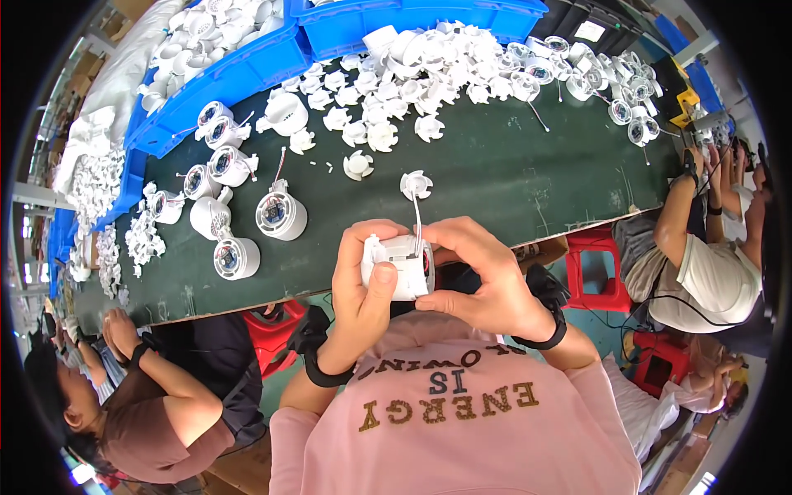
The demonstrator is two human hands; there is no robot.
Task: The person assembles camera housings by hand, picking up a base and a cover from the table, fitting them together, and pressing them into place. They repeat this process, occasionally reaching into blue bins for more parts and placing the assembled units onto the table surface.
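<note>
Between my hands, in front of the table's near edge, is a white plastic housing (403, 282) with a dark round face turned to the right. A thin white cable (417, 216) sticks up from it. My left hand (361, 289) grips its left side, with the thumb across the white shell. My right hand (491, 285) is closed around the right side, fingers above and thumb below. Just beyond the cable, a small white clawed plastic part (416, 185) lies on the table. To the left stands a similar white housing (281, 216) with a circuit inside.
The dark green table (495, 194) carries a heap of white clawed parts (412, 74) and several assembled housings (635, 91). Blue bins (223, 78) line its far side. Co-workers sit at left (157, 396) and right (701, 272). A red stool (596, 268) stands under the right edge.
</note>
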